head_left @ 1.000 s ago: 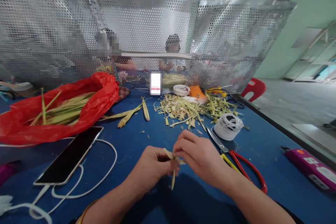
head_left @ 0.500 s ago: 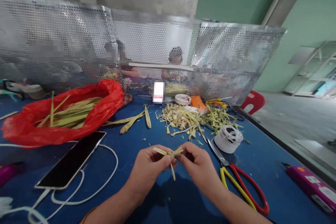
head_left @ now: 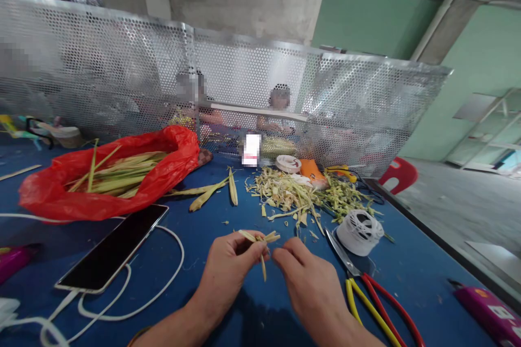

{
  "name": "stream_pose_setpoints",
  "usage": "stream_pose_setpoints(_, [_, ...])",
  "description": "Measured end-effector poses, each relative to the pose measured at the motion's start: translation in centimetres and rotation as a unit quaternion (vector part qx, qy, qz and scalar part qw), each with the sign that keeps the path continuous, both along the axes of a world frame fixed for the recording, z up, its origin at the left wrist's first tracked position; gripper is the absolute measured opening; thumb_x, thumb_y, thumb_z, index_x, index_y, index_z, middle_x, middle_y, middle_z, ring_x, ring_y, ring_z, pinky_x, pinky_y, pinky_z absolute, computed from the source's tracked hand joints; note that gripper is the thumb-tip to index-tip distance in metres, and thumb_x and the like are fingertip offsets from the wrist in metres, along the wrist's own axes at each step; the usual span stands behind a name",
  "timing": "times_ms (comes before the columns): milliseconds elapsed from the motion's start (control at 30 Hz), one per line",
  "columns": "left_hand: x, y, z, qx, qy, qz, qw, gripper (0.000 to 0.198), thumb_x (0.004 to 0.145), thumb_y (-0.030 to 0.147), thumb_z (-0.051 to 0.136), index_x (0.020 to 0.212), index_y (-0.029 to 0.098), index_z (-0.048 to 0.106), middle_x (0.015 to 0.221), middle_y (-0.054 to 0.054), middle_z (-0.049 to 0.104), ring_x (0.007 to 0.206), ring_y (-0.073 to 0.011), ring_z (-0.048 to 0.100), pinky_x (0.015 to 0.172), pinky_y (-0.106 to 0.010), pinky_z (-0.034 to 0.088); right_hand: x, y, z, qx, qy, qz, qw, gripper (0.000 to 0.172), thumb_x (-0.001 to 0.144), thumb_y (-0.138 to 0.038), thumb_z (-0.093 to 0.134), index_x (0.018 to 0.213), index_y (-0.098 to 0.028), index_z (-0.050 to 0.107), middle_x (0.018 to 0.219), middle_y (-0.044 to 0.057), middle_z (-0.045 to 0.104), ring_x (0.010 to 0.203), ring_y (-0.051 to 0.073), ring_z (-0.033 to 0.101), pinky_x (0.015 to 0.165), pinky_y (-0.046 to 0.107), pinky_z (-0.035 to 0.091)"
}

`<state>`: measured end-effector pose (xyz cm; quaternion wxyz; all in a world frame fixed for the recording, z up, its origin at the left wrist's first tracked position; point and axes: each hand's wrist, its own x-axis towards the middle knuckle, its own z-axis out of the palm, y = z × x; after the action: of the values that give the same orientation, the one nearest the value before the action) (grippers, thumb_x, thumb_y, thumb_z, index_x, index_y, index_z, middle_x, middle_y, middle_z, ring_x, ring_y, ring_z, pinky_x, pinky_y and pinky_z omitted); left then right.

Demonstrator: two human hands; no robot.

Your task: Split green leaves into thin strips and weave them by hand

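Note:
My left hand (head_left: 229,265) pinches a small cross-shaped piece of folded dry leaf strips (head_left: 270,237) between thumb and fingers, above the blue table. Pale ends stick out to both sides and one narrow end points down. Just to its right, my right hand (head_left: 311,276) is closed, thumb against curled fingers, a small gap away from the piece. Whatever its fingertips may hold is too small to make out. Right of that hand lie large scissors (head_left: 345,257) with red and yellow handles, beside a white spool (head_left: 360,232).
Leaf scraps (head_left: 285,192) lie heaped beyond my hands. At left are a red plastic bag (head_left: 52,195) of long leaves and a phone (head_left: 114,249) with a white cable. A purple box-shaped item (head_left: 488,306) is at right. A perforated metal screen (head_left: 252,76) stands behind, people beyond it.
My right hand has come off the leaf piece and moved slightly right and down. My left hand still grips the piece. The camera view has tilted a little upward.

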<state>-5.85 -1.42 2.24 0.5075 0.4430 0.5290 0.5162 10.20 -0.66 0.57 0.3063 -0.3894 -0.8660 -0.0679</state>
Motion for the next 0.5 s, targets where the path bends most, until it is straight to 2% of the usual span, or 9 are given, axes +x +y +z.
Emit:
stream_pose_setpoints(100, [-0.1, 0.0, -0.1, 0.026, 0.065, -0.013, 0.997, 0.016, 0.069, 0.031, 0.066, 0.072, 0.016, 0.071, 0.075, -0.003, 0.070, 0.072, -0.0180, 0.061, 0.069, -0.026, 0.047, -0.2, -0.3, 0.3, 0.038, -0.026, 0.023, 0.999, 0.029, 0.086, -0.014, 0.037, 0.080, -0.022, 0.063, 0.068, 0.002, 0.060, 0.047, 0.013, 0.049, 0.044, 0.026, 0.027])
stream_pose_setpoints(200, [0.0, 0.0, -0.3, 0.025, 0.073, -0.065, 0.995, 0.014, 0.070, 0.027, 0.063, 0.073, 0.016, 0.071, 0.072, -0.003, 0.070, 0.071, -0.0178, 0.061, 0.068, -0.025, 0.047, 0.1, -0.3, 0.8, 0.013, 0.011, 0.052, 0.999, 0.032, 0.087, -0.012, 0.035, 0.081, -0.023, 0.065, 0.069, 0.002, 0.060, 0.051, 0.013, 0.050, 0.048, 0.024, 0.032])
stream_pose_setpoints(333, [0.3, -0.2, -0.4, 0.010, 0.050, -0.149, 0.987, 0.010, 0.069, 0.018, 0.059, 0.070, 0.016, 0.069, 0.065, 0.000, 0.067, 0.064, -0.0150, 0.060, 0.065, -0.024, 0.046, 0.8, 0.2, 1.6, -0.104, 0.087, 0.064, 0.989, 0.027, 0.089, -0.015, 0.039, 0.079, -0.020, 0.063, 0.074, 0.003, 0.057, 0.058, 0.011, 0.052, 0.054, 0.022, 0.038])
stream_pose_setpoints(500, [0.5, -0.5, -0.2, 0.002, 0.021, -0.195, 0.981, 0.007, 0.067, 0.015, 0.063, 0.072, 0.017, 0.058, 0.063, 0.002, 0.066, 0.064, -0.0141, 0.061, 0.066, -0.025, 0.047, 1.4, 1.5, 2.2, -0.255, 0.208, 0.080, 0.941, 0.015, 0.083, -0.014, 0.054, 0.072, -0.019, 0.063, 0.072, 0.000, 0.056, 0.067, 0.012, 0.054, 0.062, 0.022, 0.040])
